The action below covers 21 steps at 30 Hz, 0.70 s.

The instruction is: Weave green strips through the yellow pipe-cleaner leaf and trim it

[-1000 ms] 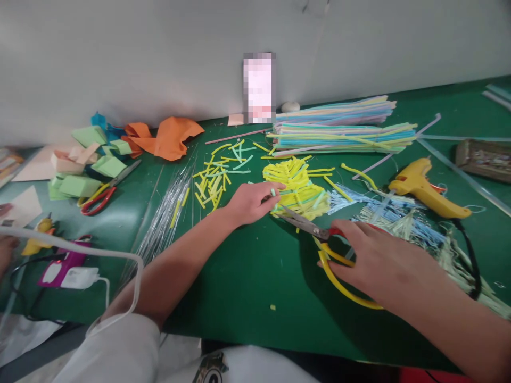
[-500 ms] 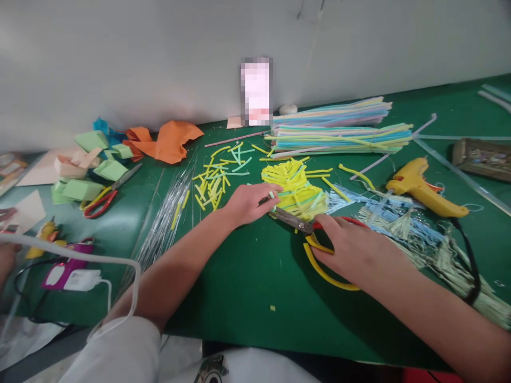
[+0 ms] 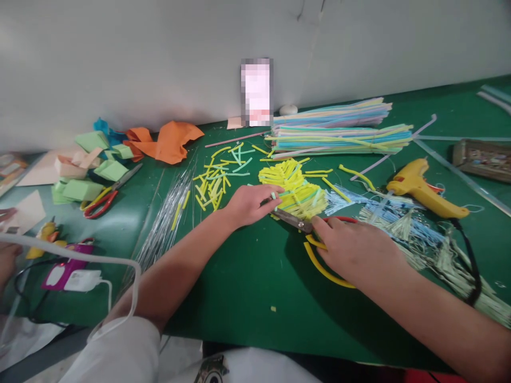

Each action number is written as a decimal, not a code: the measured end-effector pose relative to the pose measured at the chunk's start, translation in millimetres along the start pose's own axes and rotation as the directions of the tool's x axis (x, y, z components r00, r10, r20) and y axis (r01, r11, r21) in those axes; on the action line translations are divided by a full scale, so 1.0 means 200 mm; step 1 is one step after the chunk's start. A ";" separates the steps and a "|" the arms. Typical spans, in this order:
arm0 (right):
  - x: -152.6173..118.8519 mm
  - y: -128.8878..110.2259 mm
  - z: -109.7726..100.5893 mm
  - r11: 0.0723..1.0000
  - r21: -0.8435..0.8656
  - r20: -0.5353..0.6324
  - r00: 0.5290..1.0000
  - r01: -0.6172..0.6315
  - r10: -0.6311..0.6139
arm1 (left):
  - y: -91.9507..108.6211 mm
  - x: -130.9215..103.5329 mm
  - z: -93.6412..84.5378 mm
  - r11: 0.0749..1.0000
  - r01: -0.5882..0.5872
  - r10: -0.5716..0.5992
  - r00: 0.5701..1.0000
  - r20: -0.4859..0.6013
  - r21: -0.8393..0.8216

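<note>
My left hand [image 3: 252, 204] is closed in a pinch on a short pale green pipe cleaner [image 3: 273, 195], its tip showing at the fingers. In my right hand [image 3: 355, 247] are scissors [image 3: 294, 220] with red and yellow handles. Their blades point left and reach up to my left fingertips, where the tips are partly hidden. Just behind the blades lies a heap of short yellow and pale green pipe cleaner pieces [image 3: 295, 186]. More cut pieces [image 3: 213, 183] are scattered to the left of the heap, beyond my left wrist.
Pastel pipe cleaner bundles [image 3: 339, 138] lie at the back, near a propped phone [image 3: 256, 91]. On the right are a yellow glue gun [image 3: 427, 189] and blue tassels [image 3: 423, 231]. Leftward sit wires [image 3: 171, 213], folded paper [image 3: 107, 170], other scissors [image 3: 100, 204] and another person's hand [image 3: 8, 260].
My right hand has shifted slightly left, and the scissors' handles look closer together. My left hand has stayed almost where it was, still pinching the pale green piece.
</note>
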State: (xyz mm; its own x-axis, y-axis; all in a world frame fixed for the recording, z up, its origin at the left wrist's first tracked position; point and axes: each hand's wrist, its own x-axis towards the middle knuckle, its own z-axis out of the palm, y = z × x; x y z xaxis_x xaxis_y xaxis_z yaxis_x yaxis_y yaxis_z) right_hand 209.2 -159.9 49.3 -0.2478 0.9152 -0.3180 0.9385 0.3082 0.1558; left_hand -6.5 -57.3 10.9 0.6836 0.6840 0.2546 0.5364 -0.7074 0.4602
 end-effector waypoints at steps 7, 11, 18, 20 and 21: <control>0.00 -0.02 0.02 0.999 -0.030 -0.072 0.996 0.045 -0.047 | 0.00 0.00 0.00 1.000 0.015 -0.015 1.000 0.014 0.013; 0.02 -0.02 0.02 0.995 -0.071 -0.090 0.993 0.073 -0.079 | 0.00 0.00 -0.01 1.000 0.007 -0.007 1.000 0.016 0.002; 0.03 -0.01 0.01 0.992 -0.073 -0.047 0.994 0.098 -0.102 | 0.01 0.00 0.00 1.000 0.022 -0.022 1.000 0.004 0.018; 0.03 -0.01 0.01 0.994 -0.059 -0.035 0.995 0.087 -0.089 | 0.01 -0.01 0.00 1.000 0.025 -0.025 1.000 -0.004 0.013; 0.03 -0.01 0.01 0.995 -0.052 -0.032 0.996 0.081 -0.083 | 0.01 -0.01 0.00 1.000 0.027 -0.027 1.000 -0.006 0.009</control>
State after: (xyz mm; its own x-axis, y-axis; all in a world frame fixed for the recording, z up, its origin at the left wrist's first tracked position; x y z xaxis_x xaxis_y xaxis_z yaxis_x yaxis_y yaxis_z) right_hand 207.1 -154.6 44.3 -0.3325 0.8943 -0.2994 0.9014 0.3947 0.1778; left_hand -6.3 -59.0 10.4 0.6662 0.7037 0.2469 0.5592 -0.6904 0.4590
